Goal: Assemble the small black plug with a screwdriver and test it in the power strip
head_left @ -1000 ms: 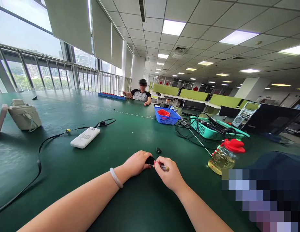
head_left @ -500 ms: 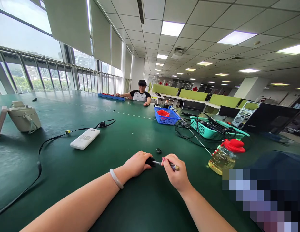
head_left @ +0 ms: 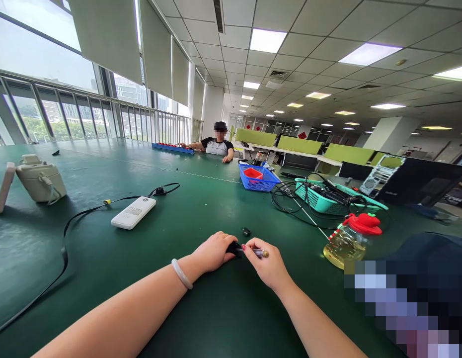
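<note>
The left hand [head_left: 215, 252] keeps its grip on the black piece [head_left: 235, 249], low over the counter [head_left: 223, 313]. The right hand [head_left: 266, 261], pinching the tool [head_left: 261, 253], has moved back in leftward, hiding shaft that showed half a second ago; work on the piece apparently continues. Beyond, the small bit [head_left: 246, 231] lies unmoved.

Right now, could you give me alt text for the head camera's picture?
A person's left hand holds a small black object at a green table, while the right hand points a slim tool at it. A white device lies left; a red-lidded jug stands right.
</note>
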`<state>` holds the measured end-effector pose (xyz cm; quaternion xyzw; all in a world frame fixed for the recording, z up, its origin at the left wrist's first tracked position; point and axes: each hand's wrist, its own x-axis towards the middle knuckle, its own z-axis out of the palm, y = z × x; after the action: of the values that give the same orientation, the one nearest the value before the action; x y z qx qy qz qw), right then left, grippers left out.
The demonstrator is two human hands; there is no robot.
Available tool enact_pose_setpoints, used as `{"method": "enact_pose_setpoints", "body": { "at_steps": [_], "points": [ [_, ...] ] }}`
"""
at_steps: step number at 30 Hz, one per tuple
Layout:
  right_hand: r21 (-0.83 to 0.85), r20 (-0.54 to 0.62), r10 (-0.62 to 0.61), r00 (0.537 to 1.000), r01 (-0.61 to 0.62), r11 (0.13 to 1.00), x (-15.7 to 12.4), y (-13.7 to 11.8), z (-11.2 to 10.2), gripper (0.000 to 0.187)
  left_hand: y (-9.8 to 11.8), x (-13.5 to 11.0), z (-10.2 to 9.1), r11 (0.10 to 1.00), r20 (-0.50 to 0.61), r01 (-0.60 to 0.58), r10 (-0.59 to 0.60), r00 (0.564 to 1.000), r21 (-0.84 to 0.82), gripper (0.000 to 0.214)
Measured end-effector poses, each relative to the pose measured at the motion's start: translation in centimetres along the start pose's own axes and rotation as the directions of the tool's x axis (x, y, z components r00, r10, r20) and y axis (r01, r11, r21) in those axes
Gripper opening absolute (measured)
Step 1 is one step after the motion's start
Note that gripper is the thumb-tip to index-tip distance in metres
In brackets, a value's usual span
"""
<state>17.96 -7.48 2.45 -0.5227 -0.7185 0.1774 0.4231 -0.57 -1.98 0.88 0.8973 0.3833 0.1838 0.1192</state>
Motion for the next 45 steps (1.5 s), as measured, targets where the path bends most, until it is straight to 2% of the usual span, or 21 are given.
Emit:
{"method": "enact_pose_setpoints", "body": {
  "at_steps": [6, 16, 22, 29, 32, 34, 37, 39, 42, 45],
  "points": [
    [0.139, 0.026, 0.079, 0.997, -0.081, 0.987, 0.1, 0.0, 0.0, 0.034, 0.2, 0.0, -0.1, 1.000, -0.010, -0.015, 0.015, 1.000, 0.021, 0.033],
    [0.267, 0.062, 0.189, 0.980, -0.199, 0.943, 0.6, 1.5, 0.2, 0.038, 0.4, 0.0, -0.4, 0.997, -0.056, -0.070, 0.071, 0.996, 0.018, 0.029],
    [0.341, 0.062, 0.219, 0.974, -0.227, 0.912, 0.9, 1.9, 0.1, 0.040, 0.5, 0.0, -0.3, 0.996, -0.097, -0.090, 0.091, 0.991, 0.017, 0.030],
    [0.404, 0.059, 0.221, 0.974, -0.225, 0.887, 1.0, 1.9, -0.1, 0.044, 0.4, 0.1, -0.3, 0.996, -0.091, -0.086, 0.086, 0.992, 0.003, 0.032],
    [0.452, -0.008, 0.202, 0.979, -0.177, 0.874, 0.9, 1.9, -0.3, 0.042, 0.5, 0.0, -0.4, 0.998, -0.107, -0.061, 0.060, 0.992, -0.007, 0.033],
    [0.515, -0.109, 0.198, 0.974, -0.115, 0.849, 1.0, 2.2, -0.5, 0.041, 0.5, 0.0, -0.4, 0.998, -0.137, -0.049, 0.045, 0.990, -0.027, 0.034],
    [0.608, -0.302, 0.235, 0.924, -0.003, 0.794, 1.2, 2.8, -1.1, 0.040, 0.5, 0.0, -0.3, 0.999, -0.193, -0.017, 0.008, 0.981, -0.049, 0.037],
    [0.608, -0.389, 0.275, 0.879, 0.021, 0.793, 1.4, 3.3, -1.4, 0.041, 0.4, 0.0, -0.3, 0.998, -0.206, 0.048, -0.054, 0.977, -0.031, 0.042],
    [0.539, -0.419, 0.322, 0.849, -0.053, 0.840, 1.7, 4.2, -1.8, 0.044, 0.3, 0.0, -0.2, 0.980, -0.186, 0.191, -0.178, 0.966, 0.056, 0.046],
    [0.445, -0.361, 0.350, 0.864, -0.171, 0.879, 1.8, 5.2, -1.7, 0.045, 0.3, -0.2, -0.1, 0.943, -0.150, 0.282, -0.257, 0.955, 0.177, 0.045]
  ]
}}
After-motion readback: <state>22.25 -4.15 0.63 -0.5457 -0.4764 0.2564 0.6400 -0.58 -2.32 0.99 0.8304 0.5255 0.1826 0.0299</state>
